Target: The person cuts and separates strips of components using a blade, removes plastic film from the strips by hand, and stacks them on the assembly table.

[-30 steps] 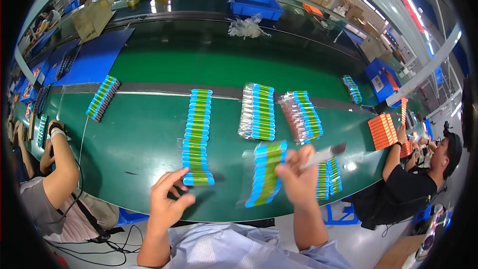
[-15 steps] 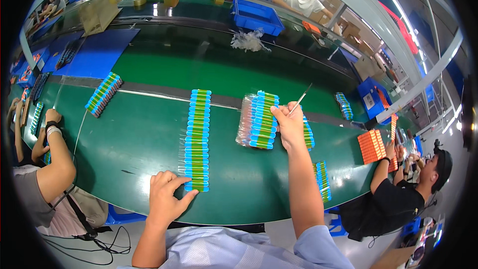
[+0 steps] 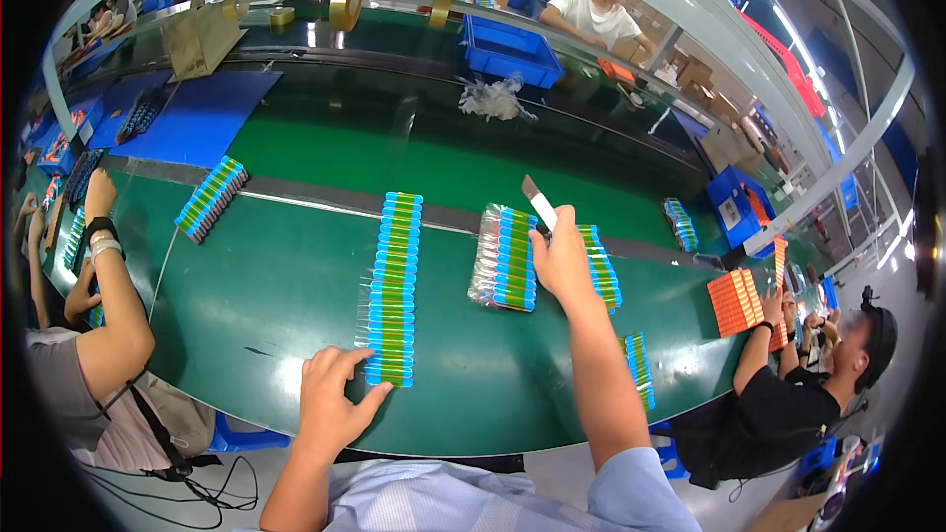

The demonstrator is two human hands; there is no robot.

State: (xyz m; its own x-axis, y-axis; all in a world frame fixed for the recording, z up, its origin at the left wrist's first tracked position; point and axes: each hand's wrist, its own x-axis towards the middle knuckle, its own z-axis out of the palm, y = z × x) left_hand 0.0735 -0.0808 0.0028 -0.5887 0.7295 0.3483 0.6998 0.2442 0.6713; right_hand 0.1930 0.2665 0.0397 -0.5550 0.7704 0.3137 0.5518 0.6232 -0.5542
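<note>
The right hand (image 3: 562, 261) grips a thin flat strip (image 3: 539, 203) above a glossy wrapped tube pack (image 3: 506, 258); the left hand (image 3: 330, 404) rests open beside a long tube row (image 3: 395, 286) on the smooth green counter (image 3: 276, 276).

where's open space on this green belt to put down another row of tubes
Bare belt lies between the slanted row at left and the long row that the left hand touches, and beyond the dark strip toward the blue bin. It is crowded around the right hand, among the bagged stack.

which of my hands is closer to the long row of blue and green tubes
Left. Your left hand rests at the near end of the long row of tubes; your right hand is off to its right, over the bagged tubes.
</note>
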